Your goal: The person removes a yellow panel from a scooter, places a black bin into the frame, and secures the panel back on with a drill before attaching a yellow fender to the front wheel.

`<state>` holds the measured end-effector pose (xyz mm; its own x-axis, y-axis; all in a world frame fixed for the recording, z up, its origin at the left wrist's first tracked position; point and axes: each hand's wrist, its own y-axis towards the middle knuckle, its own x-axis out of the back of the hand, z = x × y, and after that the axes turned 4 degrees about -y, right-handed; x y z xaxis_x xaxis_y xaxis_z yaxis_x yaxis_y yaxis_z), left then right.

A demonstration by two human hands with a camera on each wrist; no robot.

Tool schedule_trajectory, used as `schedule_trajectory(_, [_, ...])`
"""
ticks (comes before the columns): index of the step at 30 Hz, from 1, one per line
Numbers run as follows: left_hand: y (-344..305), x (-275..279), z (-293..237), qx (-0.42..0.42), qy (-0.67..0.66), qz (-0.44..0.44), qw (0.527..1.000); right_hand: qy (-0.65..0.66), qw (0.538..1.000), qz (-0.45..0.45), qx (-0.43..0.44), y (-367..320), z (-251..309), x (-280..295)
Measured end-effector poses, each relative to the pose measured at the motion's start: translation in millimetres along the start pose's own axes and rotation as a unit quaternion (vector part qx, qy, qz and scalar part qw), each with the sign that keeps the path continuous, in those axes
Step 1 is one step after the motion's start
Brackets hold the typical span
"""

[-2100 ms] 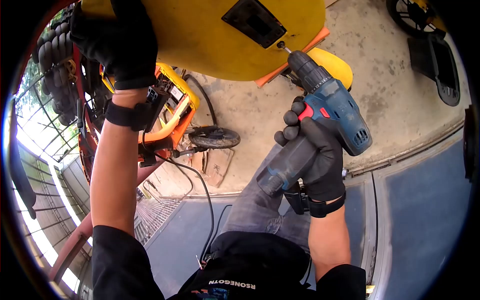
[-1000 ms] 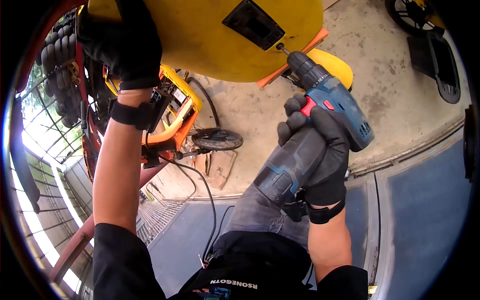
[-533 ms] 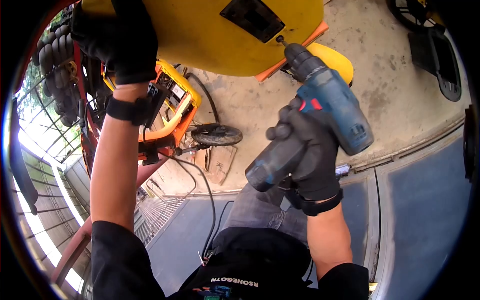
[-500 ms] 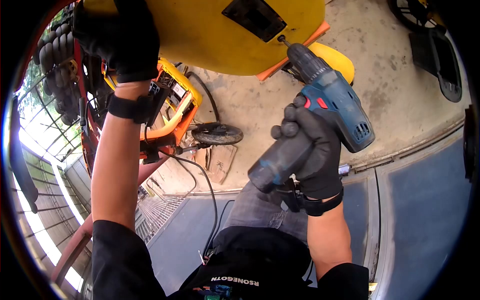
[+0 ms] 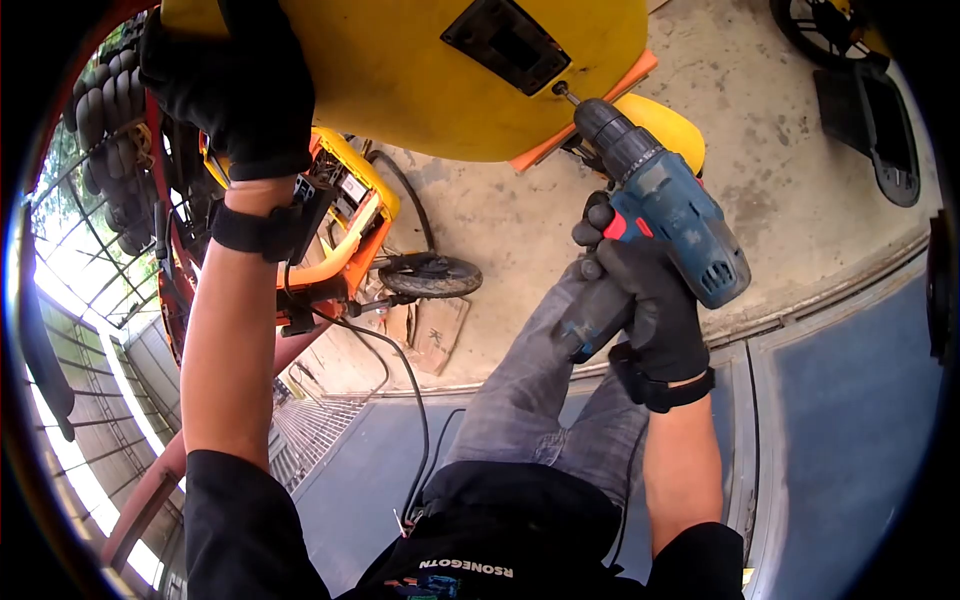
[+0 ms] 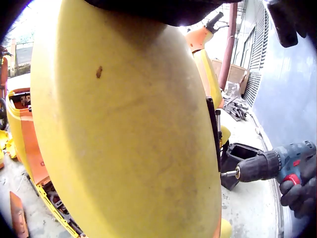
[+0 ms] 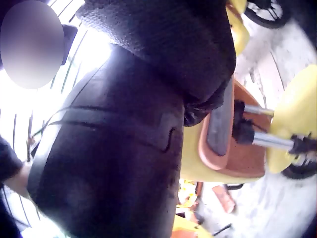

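Note:
In the head view my gloved right hand (image 5: 650,290) grips a blue cordless drill (image 5: 685,220), fingers curled round its handle below the red trigger. The drill's bit (image 5: 572,97) reaches a dark round fitting (image 5: 561,89) on a large yellow body panel (image 5: 400,70), beside a black plate (image 5: 505,45). My gloved left hand (image 5: 235,95) is at the panel's upper left, its fingertips dark and cut off by the frame. From the left wrist, the drill (image 6: 265,166) meets the panel's right edge. Close up, the drill's dark handle (image 7: 109,148) fills the right wrist view.
An orange and yellow scooter body (image 5: 350,220) with exposed wiring and a wheel (image 5: 430,275) stands beyond. Black cables (image 5: 415,400) hang near my legs. A black plastic part (image 5: 890,140) lies at the right. Blue metal panels (image 5: 850,400) border the concrete floor (image 5: 780,180).
My right wrist has shifted right and up, swinging the drill's handle closer to my hand's side, while the bit stays at the dark fitting. The yellow panel has dipped slightly.

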<state>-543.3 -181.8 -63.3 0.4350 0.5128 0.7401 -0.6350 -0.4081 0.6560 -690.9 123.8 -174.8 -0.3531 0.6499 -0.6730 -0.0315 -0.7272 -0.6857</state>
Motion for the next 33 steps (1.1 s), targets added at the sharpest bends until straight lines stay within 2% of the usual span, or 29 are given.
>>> schedule_trajectory(1, [1, 1, -1, 0.000, 0.000, -0.001, 1.000, -0.054, 0.999, -0.003, 0.005, 2, 1, 3])
schedule_trajectory(4, [-1, 0, -3, 0.046, -0.075, 0.029, 0.996, -0.049, 0.998, 0.021, 0.015, 2, 3, 0])
schedule_trajectory(6, [-1, 2, 3, 0.020, 0.044, 0.032, 0.998, -0.082, 0.996, 0.027, 0.017, 3, 0, 8])
schedule_trajectory(7, [-2, -2, 5, 0.020, 0.044, 0.031, 0.998, -0.115, 0.993, 0.034, 0.021, 6, -1, 12])
schedule_trajectory(9, [-8, -10, 9, -0.066, -0.019, -0.082, 0.994, -0.224, 0.974, 0.032, 0.030, 6, 3, 15])
schedule_trajectory(10, [-8, -8, 10, -0.064, -0.019, -0.083, 0.994, -0.226, 0.973, 0.032, 0.030, 5, 5, 15])
schedule_trajectory(11, [-8, -3, 10, -0.054, 0.002, -0.038, 0.998, -0.091, 0.996, 0.015, -0.012, 2, 5, 13])
schedule_trajectory(12, [-6, 3, 12, -0.046, 0.025, 0.008, 0.999, 0.047, 0.997, -0.001, -0.054, 0, 4, 10])
schedule_trajectory(14, [-2, 0, 8, -0.070, 0.043, -0.018, 0.996, 0.046, 0.997, 0.007, -0.057, 4, -1, 8])
schedule_trajectory(16, [-2, -4, 2, -0.090, 0.051, -0.041, 0.994, -0.196, 0.979, 0.040, 0.048, 6, -5, 12])
schedule_trajectory(18, [-4, -8, -2, -0.040, -0.013, -0.059, 0.997, -0.180, 0.982, 0.038, 0.029, 4, 3, 16])
schedule_trajectory(19, [-5, -4, -1, -0.038, -0.012, -0.059, 0.997, -0.183, 0.983, 0.014, -0.018, 5, 6, 17])
schedule_trajectory(20, [-1, 0, 3, -0.049, 0.027, -0.014, 0.998, -0.184, 0.981, -0.007, -0.058, 9, 9, 17])
schedule_trajectory(21, [1, 3, 6, -0.059, 0.065, 0.037, 0.995, -0.133, 0.990, 0.030, 0.019, 8, 5, 13])
schedule_trajectory(25, [-3, -2, -4, 0.002, 0.015, -0.023, 1.000, -0.071, 0.997, 0.024, 0.036, 7, 0, 2])
schedule_trajectory(27, [0, -3, -4, -0.076, 0.027, -0.057, 0.995, -0.077, 0.997, 0.018, 0.013, 6, -4, 8])
schedule_trajectory(29, [1, 1, 1, -0.088, 0.047, -0.034, 0.994, -0.086, 0.996, 0.013, -0.013, 7, -3, 13])
schedule_trajectory(31, [0, 4, 5, -0.103, 0.067, -0.005, 0.992, 0.105, 0.992, 0.008, -0.075, 4, 1, 13])
schedule_trajectory(33, [-1, -1, 8, -0.084, 0.067, -0.014, 0.994, 0.061, 0.997, 0.000, -0.053, 5, -1, 11])
